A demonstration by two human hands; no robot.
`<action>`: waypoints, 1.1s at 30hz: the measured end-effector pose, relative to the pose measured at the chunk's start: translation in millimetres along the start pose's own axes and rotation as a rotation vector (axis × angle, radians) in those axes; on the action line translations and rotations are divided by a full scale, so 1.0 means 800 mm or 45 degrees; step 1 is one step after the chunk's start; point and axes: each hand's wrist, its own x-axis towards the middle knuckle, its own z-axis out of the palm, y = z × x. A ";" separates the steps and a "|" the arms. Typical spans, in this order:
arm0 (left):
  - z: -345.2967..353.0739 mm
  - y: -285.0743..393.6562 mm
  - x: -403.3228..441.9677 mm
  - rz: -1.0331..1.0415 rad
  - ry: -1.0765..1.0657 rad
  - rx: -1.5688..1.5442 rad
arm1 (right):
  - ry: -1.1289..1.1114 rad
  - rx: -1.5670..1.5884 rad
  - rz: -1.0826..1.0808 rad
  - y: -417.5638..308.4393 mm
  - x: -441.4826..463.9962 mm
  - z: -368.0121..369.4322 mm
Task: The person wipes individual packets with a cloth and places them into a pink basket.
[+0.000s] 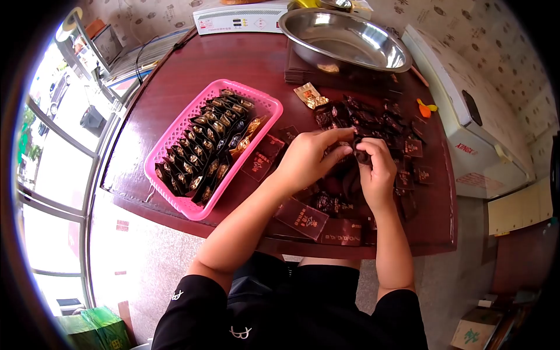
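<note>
The black short sleeves with white marks point(194, 300) lie nearest. Beyond them, the left hand point(313, 156) and right hand point(376, 169) pinch a small dark object point(363, 156) between them; left of the left hand sits the pink plastic basket of black packets point(169, 198).

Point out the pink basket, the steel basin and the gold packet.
Pink basket point(189, 208): head view, near rim.
Steel basin point(344, 36): head view, inside bottom.
Gold packet point(308, 95): head view, middle.

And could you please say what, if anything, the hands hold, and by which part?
The right hand pinches a small dark item beside the left hand; its gripped part is unclear.
</note>
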 end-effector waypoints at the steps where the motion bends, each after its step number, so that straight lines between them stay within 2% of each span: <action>1: 0.004 -0.003 0.001 0.101 0.048 0.099 | 0.041 0.036 0.079 0.001 -0.001 0.000; 4: -0.002 0.000 0.001 0.091 -0.094 0.027 | 0.150 0.140 0.230 0.010 -0.010 0.004; 7: -0.002 -0.001 0.001 -0.045 -0.088 -0.019 | 0.117 0.516 0.596 0.011 -0.012 0.003; 10: 0.001 -0.006 0.001 -0.189 -0.006 -0.094 | 0.057 0.493 0.460 0.019 -0.010 0.008; 13: 0.006 -0.004 0.000 -0.447 -0.024 -0.333 | 0.060 0.411 0.555 0.014 -0.006 -0.001; 16: 0.014 -0.021 0.000 -0.363 0.027 -0.323 | 0.085 0.313 0.672 0.015 -0.007 0.000; 18: 0.013 -0.020 -0.002 -0.390 0.035 -0.357 | 0.097 0.208 0.695 0.019 -0.007 -0.001; 20: 0.007 -0.014 -0.001 -0.534 -0.035 -0.523 | 0.270 0.292 0.730 0.019 -0.009 0.000; 21: 0.013 -0.015 0.000 -0.487 0.079 -0.624 | 0.411 0.231 0.652 0.018 -0.009 0.001; 22: 0.016 -0.032 0.002 -0.260 0.142 -0.446 | 0.577 0.285 0.562 0.022 -0.011 0.004; 24: 0.015 -0.036 0.004 -0.297 0.116 -0.455 | 0.586 0.183 0.274 0.015 -0.014 -0.002; 25: 0.013 -0.032 0.004 -0.297 0.113 -0.458 | 0.406 0.226 0.206 0.002 -0.016 -0.006; 26: 0.011 -0.025 0.002 -0.400 0.041 -0.459 | 0.229 0.148 -0.005 0.006 -0.015 -0.001; 28: 0.011 -0.029 0.001 -0.509 -0.035 -0.457 | -0.148 0.038 -0.212 -0.007 0.003 0.009; 31: 0.016 -0.041 -0.001 -0.240 -0.001 -0.448 | -0.090 0.108 -0.151 0.005 -0.002 0.019; 33: 0.021 -0.040 0.001 -0.189 0.049 -0.540 | -0.064 0.098 -0.149 0.005 -0.005 0.016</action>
